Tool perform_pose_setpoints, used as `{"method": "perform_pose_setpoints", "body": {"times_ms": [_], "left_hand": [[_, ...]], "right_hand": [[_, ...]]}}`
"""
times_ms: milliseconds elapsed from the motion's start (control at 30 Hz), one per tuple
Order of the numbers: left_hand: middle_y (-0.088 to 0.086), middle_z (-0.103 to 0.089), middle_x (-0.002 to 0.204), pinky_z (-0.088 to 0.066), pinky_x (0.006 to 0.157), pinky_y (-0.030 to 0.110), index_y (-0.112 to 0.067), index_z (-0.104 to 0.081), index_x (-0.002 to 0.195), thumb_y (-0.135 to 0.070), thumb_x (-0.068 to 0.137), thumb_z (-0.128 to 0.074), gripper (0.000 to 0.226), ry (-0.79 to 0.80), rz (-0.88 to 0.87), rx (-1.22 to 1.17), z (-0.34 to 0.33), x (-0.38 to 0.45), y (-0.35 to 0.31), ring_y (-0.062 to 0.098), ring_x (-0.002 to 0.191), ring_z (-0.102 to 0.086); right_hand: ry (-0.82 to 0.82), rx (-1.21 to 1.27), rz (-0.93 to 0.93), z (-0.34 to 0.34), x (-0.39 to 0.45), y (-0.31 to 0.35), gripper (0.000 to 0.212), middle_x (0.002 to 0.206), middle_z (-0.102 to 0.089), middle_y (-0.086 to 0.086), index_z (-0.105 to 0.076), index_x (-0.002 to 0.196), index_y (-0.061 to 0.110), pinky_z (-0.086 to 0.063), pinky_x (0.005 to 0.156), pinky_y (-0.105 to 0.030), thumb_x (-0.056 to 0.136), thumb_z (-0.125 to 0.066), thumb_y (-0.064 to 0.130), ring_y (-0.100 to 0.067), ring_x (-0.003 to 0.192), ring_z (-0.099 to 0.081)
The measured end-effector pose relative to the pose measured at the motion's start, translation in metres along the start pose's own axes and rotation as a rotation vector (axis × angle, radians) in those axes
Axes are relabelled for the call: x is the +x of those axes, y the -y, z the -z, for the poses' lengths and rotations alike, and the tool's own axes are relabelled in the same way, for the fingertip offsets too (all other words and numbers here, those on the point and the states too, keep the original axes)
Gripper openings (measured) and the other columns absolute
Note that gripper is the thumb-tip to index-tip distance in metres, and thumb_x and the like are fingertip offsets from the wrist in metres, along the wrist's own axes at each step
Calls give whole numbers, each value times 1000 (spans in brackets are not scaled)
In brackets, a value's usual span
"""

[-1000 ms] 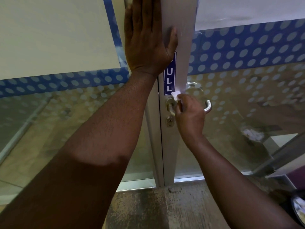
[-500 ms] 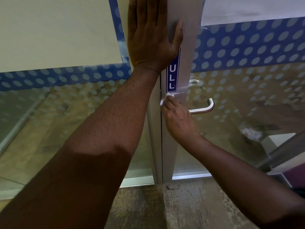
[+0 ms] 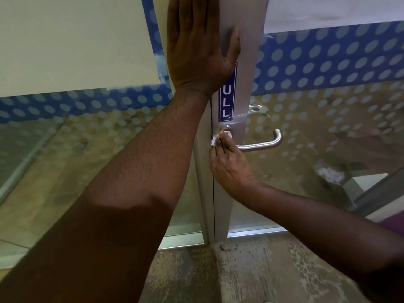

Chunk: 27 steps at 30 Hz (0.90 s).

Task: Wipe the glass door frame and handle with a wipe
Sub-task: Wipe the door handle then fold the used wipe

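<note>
At the lever handle (image 3: 260,143) base, right hand (image 3: 229,169) pinches wipe (image 3: 215,139); left hand (image 3: 196,47) flat, braces door frame (image 3: 249,51). Circle the base.

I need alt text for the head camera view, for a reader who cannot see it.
A person's right hand presses a small white wipe against the metal door frame beside the base of a steel lever handle. The left hand lies flat on the frame higher up, partly covering a blue PULL sign.
</note>
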<state>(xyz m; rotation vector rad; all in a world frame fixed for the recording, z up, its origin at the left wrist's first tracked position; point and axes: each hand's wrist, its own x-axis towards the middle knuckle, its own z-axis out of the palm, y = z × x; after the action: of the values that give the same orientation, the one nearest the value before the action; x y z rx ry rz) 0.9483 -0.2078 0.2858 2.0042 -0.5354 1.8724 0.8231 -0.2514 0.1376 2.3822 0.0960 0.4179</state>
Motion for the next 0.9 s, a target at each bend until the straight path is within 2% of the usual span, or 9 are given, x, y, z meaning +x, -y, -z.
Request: {"method": "perform_pose_setpoints", "body": {"times_ms": [167,233,333,433,533,600,700,767,900], "left_hand": [[25,-55,138,6,120,23,3,-56,134,-53,95,-54,68,-11,25,5,2,2,-1,43,130,-51],[23,-54,140,-1,121,26,2,-54,136,-53,96,-52,69,-3,8,17,2,3,-1,40,132,-50],[23,-54,140,-21,115,34,1,-54,136,-54,96,-51,69,18,2,19,1,2,-1,40,132,-50],[21,-56,139,-25,113,33,-2,-57,136,-58,96,-47,70,16,-11,65,1,0,-1,39,131,-52],[22,-56,138,-26,111,35,0,-57,135,-56,96,-49,69,13,-2,45,1,0,-2,40,130,-52],[22,-56,138,-26,112,34,0,-57,135,-56,96,-50,68,21,9,25,2,0,-1,41,130,-52],[21,-56,138,-25,111,31,-2,-57,135,-57,95,-50,68,21,0,20,2,2,-2,40,130,-52],[20,-53,142,-23,114,32,-4,-55,138,-59,96,-45,70,69,19,7,3,0,-3,39,134,-49],[21,-58,137,-27,111,33,-2,-59,133,-57,94,-52,68,9,20,4,0,-1,-2,40,129,-53]], "right_hand": [[-5,-65,172,-7,-1,-7,25,93,-71,-19,-66,99,-1,-9,119,-46,93,-43,8,-35,105,-64],[-27,-36,222,-11,-3,-6,23,77,-67,-10,-66,92,2,-10,120,-46,91,-44,7,-29,93,-66],[19,-57,208,-20,-8,-2,28,76,-59,-10,-63,98,-5,11,112,-56,91,-36,-1,-30,81,-62],[66,14,146,-28,-22,-1,37,99,-64,-20,-51,120,-15,26,107,-50,95,-30,2,-35,105,-61],[-38,404,-55,-24,-36,-1,41,102,-67,-20,-48,125,-14,17,117,-35,92,-27,0,-28,106,-64],[-123,728,-242,-15,-44,-1,37,92,-71,-13,-61,112,-1,-6,121,-30,93,-30,6,-24,95,-67],[-59,1157,-553,-2,-53,1,30,85,-73,-2,-66,102,17,-48,87,-33,97,-38,26,-24,77,-67],[-38,1360,-783,2,-53,2,22,82,-71,1,-66,100,21,-45,63,-28,97,-44,28,-21,73,-64],[61,1984,-1142,3,-35,2,13,87,-70,-3,-67,94,17,-52,76,-31,96,-54,17,-15,77,-63]]}}
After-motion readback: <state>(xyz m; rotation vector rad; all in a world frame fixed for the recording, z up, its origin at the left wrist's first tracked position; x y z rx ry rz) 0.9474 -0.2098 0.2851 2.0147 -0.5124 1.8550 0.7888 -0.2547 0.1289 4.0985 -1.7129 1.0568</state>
